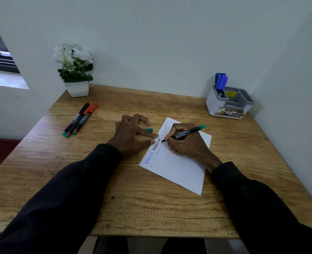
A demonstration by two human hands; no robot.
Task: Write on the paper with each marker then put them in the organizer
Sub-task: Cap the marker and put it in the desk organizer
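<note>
A white paper (180, 169) lies tilted on the wooden table, with words written along its left edge in blue and black. My right hand (187, 143) grips a black marker (185, 133) with a green end, its tip touching the paper. My left hand (133, 133) presses its fingertips on the paper's left edge; a green cap (148, 129) shows between its fingers. Three more markers (80, 119), with black and red caps, lie together at the table's left. A white and grey organizer (229, 104) at the back right holds several blue markers (221, 81).
A white pot of white flowers (74, 70) stands at the table's back left corner. Walls close in the table at the back and right. The table's front edge (160, 236) is near my body.
</note>
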